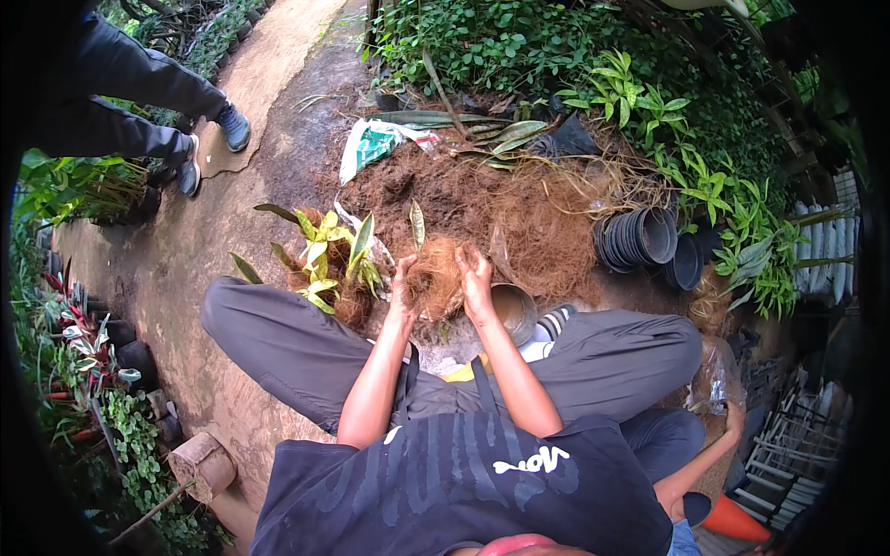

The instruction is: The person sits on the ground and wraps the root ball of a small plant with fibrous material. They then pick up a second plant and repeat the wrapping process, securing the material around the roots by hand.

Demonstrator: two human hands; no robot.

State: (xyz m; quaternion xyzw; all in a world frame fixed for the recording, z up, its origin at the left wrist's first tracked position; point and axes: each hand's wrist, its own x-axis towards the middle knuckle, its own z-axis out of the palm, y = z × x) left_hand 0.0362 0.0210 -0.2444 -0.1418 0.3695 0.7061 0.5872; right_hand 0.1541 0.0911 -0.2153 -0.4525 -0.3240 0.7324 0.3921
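Observation:
Between my two hands is a rounded clump of brown coconut fibre (434,289), with a hollow look at its middle. My left hand (402,285) presses its left side and my right hand (476,284) cups its right side, fingers curved against the fibre. A single variegated leaf (417,225) stands upright just behind the clump; whether it is rooted in it I cannot tell. Left of my left hand, yellow-green potted plants (320,250) stand with fibre around their bases. A round container (513,310) with brownish contents sits beside my right wrist.
Dark soil (389,190) and loose coconut fibre (547,232) are heaped ahead. Stacked black pots (640,239) lie at the right. A green-white bag (371,144) and cut long leaves (519,134) lie behind. One person's legs (139,93) are far left; another person's arm (705,454) holds clear plastic (716,375).

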